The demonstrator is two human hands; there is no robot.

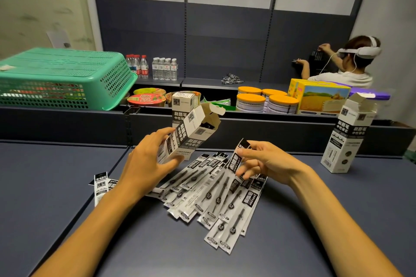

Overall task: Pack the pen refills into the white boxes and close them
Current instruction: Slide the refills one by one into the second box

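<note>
My left hand (147, 159) grips a white box (191, 135) tilted above the table, its top flap open toward the right. My right hand (265, 164) pinches the top of one pen refill packet (236, 159) and lifts it from a fanned pile of refill packets (216, 200) on the dark table. Two more packets (102, 184) lie to the left, partly hidden by my left forearm. A second white box (346, 137) stands upright with open flaps at the right. A third, closed white box (182, 105) stands behind the held one.
A green plastic basket (63, 78) lies upside down at the back left. Beyond the table's raised edge are instant noodle bowls (146, 99), orange-lidded tubs (265, 99), a yellow carton (319, 96) and water bottles (157, 67). A person with a headset (351, 60) works at the far right shelf.
</note>
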